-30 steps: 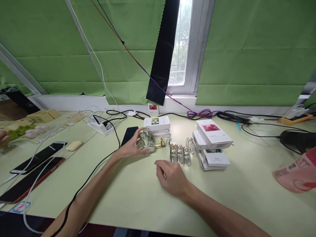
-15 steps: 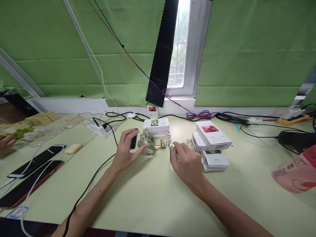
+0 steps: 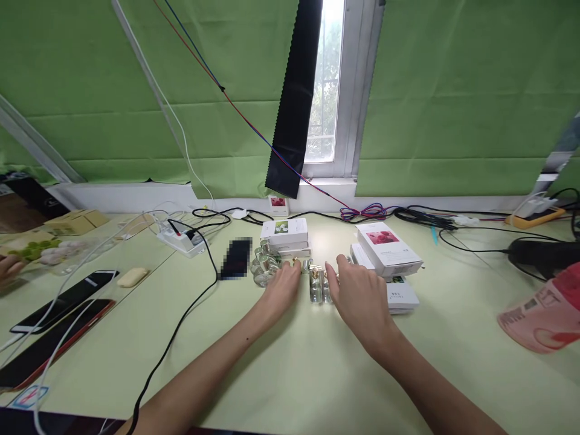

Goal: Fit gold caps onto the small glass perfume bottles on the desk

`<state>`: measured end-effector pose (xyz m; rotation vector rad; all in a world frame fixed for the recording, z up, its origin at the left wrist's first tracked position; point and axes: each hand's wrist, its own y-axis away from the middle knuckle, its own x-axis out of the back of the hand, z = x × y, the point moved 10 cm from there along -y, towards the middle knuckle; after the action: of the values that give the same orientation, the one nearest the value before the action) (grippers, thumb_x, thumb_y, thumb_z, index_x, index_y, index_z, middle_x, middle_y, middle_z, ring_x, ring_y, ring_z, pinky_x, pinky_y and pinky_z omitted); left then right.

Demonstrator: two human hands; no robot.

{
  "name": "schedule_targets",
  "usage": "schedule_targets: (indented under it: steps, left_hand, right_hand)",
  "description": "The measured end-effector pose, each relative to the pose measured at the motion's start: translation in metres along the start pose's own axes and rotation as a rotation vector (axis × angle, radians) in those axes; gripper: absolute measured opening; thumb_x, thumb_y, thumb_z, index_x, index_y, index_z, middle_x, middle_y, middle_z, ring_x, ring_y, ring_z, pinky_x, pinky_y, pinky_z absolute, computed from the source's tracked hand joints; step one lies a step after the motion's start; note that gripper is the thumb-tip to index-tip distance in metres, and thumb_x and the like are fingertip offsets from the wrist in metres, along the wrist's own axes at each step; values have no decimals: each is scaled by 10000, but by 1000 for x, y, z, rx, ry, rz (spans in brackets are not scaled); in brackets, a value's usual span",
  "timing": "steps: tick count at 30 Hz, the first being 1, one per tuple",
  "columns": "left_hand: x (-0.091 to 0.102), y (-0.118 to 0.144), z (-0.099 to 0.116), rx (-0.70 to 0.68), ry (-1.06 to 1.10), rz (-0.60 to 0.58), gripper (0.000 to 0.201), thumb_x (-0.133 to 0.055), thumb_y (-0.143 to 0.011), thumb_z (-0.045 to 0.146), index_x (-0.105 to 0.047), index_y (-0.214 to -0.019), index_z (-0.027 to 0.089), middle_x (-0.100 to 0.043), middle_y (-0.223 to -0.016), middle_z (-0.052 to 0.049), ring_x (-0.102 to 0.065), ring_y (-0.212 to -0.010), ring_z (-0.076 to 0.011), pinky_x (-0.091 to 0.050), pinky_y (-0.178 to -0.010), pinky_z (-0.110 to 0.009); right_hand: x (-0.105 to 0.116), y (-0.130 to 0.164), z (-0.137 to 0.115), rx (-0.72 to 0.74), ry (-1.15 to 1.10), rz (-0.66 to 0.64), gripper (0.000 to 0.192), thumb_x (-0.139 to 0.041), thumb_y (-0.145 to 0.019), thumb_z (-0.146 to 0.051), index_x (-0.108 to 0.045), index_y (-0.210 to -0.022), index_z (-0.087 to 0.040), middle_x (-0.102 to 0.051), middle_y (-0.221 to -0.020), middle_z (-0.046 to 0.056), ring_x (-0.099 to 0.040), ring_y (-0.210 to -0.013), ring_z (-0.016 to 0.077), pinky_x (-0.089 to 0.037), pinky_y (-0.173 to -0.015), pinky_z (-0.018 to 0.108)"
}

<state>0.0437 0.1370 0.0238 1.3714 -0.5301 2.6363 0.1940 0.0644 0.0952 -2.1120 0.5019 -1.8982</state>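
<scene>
My left hand (image 3: 281,289) is closed over a gold-topped glass perfume bottle (image 3: 295,260), mostly hidden by its fingers. More clear bottles with silvery caps (image 3: 264,266) cluster just left of that hand. Two small upright perfume bottles (image 3: 316,287) with gold necks stand side by side between my hands. Thumb and forefinger apart, my right hand (image 3: 360,297) is beside the right one of this pair; nothing shows between its fingers. Another small bottle (image 3: 307,266) lies behind the pair. What lies under my right palm is hidden.
White boxes (image 3: 284,231) are stacked behind the left bottles; more white boxes (image 3: 388,248) are piled right of my right hand. A phone (image 3: 236,258), a power strip (image 3: 183,241) and cables are at left. A pink container (image 3: 539,314) stands far right. Another person's hand (image 3: 9,266) shows at the left edge.
My left hand has moved right from the clustered bottles and closed over the gold-topped one. My right hand has let go of a small upright bottle and shifted right, its fingers opening.
</scene>
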Motion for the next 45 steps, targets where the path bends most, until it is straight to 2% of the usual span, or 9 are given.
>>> schedule_targets:
  steps: [4,8,13,18,22,26,31,36,45]
  left_hand:
    - [-13,4,2,-3,-200,-133,448,-350,-823,18,-618,-1154,154,-612,-935,-130,-610,-782,-295,-469,-745,-415]
    - [-13,13,3,-63,-249,-137,470,-358,-817,34,-588,-1201,178,-586,-979,-131,-590,-815,-285,-488,-720,-399]
    - [-13,21,-8,-128,-113,-99,620,-412,-841,45,-440,-1431,232,-577,-1084,-118,-588,-931,-281,-512,-777,-391]
    - [-4,24,-7,-169,51,-23,488,-441,-922,99,-479,-1386,245,-583,-1204,-116,-624,-995,-245,-527,-870,-380]
    - [6,28,-2,-198,166,44,364,-449,-979,202,-508,-1336,244,-603,-1226,-103,-655,-854,-181,-550,-777,-321]
    - [17,28,-7,-118,301,132,297,-496,-985,326,-570,-1255,226,-662,-1099,-88,-609,-619,-130,-529,-607,-283]
    - [21,25,-14,38,604,172,309,-571,-949,440,-589,-1123,186,-630,-696,7,-606,-495,-136,-520,-517,-267]
    - [23,25,-18,139,930,205,367,-687,-863,497,-577,-1020,184,-621,-720,21,-605,-468,-118,-494,-436,-238]
    - [5,25,-15,337,1453,87,387,-800,-753,418,-632,-947,129,-635,-769,-9,-504,-456,-42,-374,-357,-149]
  right_hand:
    - [-12,2,-3,13,12,-98,267,-520,-1020,-406,-623,-910,-186,-695,-644,89,-710,-578,249,-236,-453,268]
    - [-20,6,-7,41,11,-155,341,-511,-1016,-476,-639,-978,-161,-714,-674,105,-732,-619,274,-334,-462,274]
    - [-32,10,-9,64,47,-207,518,-537,-968,-582,-638,-1149,-108,-732,-707,131,-751,-665,298,-430,-499,288]
    - [-43,11,-7,53,64,-298,628,-533,-937,-642,-625,-1205,-82,-744,-748,152,-763,-722,295,-483,-538,272]
    - [-48,11,-6,43,54,-354,602,-531,-960,-602,-599,-1240,-74,-750,-788,152,-766,-775,294,-514,-575,271]
    - [-54,10,-6,28,26,-375,600,-525,-977,-574,-532,-1339,-96,-754,-846,159,-765,-818,291,-529,-625,283]
    - [-59,8,-7,17,2,-366,609,-532,-979,-560,-476,-1381,-106,-750,-825,146,-765,-816,287,-508,-618,274]
    - [-59,7,-10,18,2,-358,623,-527,-975,-569,-461,-1394,-112,-751,-807,131,-765,-814,288,-493,-593,270]
    - [-60,8,-14,37,-23,-360,661,-501,-998,-531,-386,-1484,-98,-747,-837,135,-761,-816,283,-514,-600,277]
